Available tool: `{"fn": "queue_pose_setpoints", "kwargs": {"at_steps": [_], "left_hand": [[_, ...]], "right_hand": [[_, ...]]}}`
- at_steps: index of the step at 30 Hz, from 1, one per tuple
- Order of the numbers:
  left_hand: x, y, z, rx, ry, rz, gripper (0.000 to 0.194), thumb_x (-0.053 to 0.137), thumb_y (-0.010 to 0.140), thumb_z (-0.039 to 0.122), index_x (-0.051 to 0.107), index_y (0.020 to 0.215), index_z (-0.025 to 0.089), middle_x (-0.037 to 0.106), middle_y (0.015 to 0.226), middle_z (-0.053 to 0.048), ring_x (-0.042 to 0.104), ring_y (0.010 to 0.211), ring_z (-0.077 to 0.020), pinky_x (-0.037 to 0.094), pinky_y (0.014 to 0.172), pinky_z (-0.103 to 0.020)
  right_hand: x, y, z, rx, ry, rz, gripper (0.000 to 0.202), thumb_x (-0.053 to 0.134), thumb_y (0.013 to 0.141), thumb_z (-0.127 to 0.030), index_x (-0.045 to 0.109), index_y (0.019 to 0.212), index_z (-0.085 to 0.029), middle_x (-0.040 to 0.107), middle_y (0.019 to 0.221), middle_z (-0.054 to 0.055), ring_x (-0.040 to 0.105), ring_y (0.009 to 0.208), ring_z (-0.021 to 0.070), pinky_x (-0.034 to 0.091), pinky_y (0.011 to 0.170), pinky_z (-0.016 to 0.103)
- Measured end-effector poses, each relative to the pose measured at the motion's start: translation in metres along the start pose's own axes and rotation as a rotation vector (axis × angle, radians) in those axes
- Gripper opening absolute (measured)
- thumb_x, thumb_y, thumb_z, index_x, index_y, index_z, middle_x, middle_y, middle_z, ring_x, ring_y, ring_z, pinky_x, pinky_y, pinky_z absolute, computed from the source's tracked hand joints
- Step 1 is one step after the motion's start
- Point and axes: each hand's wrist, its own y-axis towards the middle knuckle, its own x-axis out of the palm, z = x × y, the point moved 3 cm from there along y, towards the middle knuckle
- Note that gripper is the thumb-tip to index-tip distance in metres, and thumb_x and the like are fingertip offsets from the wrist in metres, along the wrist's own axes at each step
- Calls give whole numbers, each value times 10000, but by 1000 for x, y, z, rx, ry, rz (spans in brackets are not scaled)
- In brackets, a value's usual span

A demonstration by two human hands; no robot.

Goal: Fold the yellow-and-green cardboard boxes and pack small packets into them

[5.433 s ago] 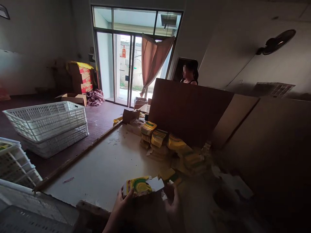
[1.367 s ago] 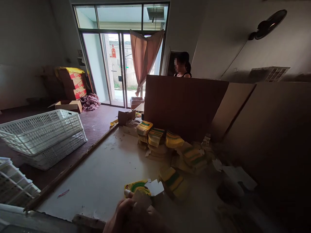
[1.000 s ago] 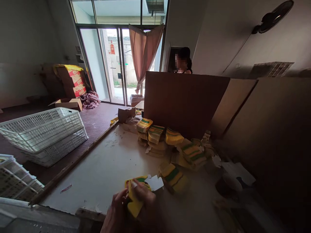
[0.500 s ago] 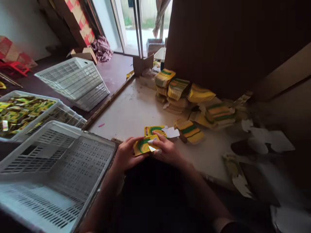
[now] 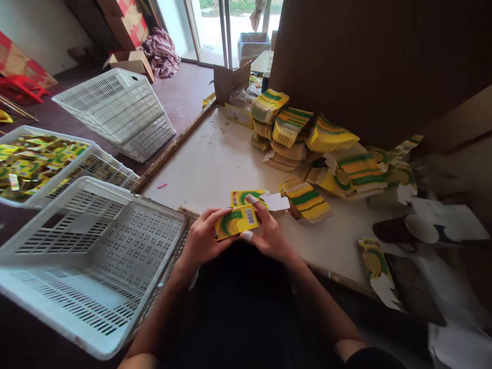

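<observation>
My left hand (image 5: 203, 236) grips a small yellow and green cardboard box (image 5: 230, 224) by its left end, thumb below and fingers above. A barcode shows near the right end of the box. Around that end is my right hand (image 5: 271, 230), with index finger above and thumb below; both tips have a white covering. Just behind the box, a flat yellow carton (image 5: 242, 196) with white flaps lies on the table, partly hidden by the box and my right index finger. To its right rests a stack of flat yellow cartons (image 5: 305, 201).
Several bundles of flat cartons (image 5: 292, 125) line the table's (image 5: 200, 164) right side. A brown mug (image 5: 390, 230) lies farther right. At left stand a white plastic crate (image 5: 126, 246), a crate of filled boxes (image 5: 92, 148) and a tilted crate (image 5: 126, 107). A pink object (image 5: 162, 185) lies on the table.
The white flap at the right end of the small box no longer shows; the barcode face does. My right thumb and index finger have spread apart. The view has tilted down slightly.
</observation>
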Motion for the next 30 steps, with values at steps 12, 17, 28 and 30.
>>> {"fn": "queue_pose_setpoints", "kwargs": {"at_steps": [12, 17, 28, 30], "left_hand": [[-111, -73, -62, -606, 445, 355, 588, 507, 743, 701, 556, 1171, 300, 550, 1296, -4, 454, 1237, -397, 329, 1050, -632], [-48, -52, -61, -620, -14, 206, 580, 625, 680, 628, 632, 1052, 184, 674, 1070, -102, 618, 1029, -298, 466, 958, -510], [52, 13, 15, -448, -1429, 410, 588, 596, 659, 718, 583, 957, 211, 648, 898, -74, 623, 941, -273, 493, 869, -456], [46, 17, 21, -479, -1468, 554, 537, 570, 660, 731, 546, 812, 216, 556, 700, -14, 600, 730, -210, 513, 779, -417]], "right_hand": [[-30, 19, 49, 156, -649, 75, 365, 545, 758, -24, 562, 1093, -167, 666, 973, 116, 601, 909, 275, 478, 842, 438], [-34, 19, 36, 159, -608, 168, 365, 565, 709, -48, 509, 1041, -189, 647, 870, 78, 606, 824, 254, 485, 763, 400], [17, 1, -22, 107, 213, 27, 273, 594, 782, -205, 408, 976, -249, 580, 765, -26, 593, 652, 134, 499, 583, 231], [28, -3, -24, 131, 340, -58, 283, 629, 776, -237, 432, 978, -252, 584, 825, -17, 593, 703, 131, 506, 605, 223]]}}
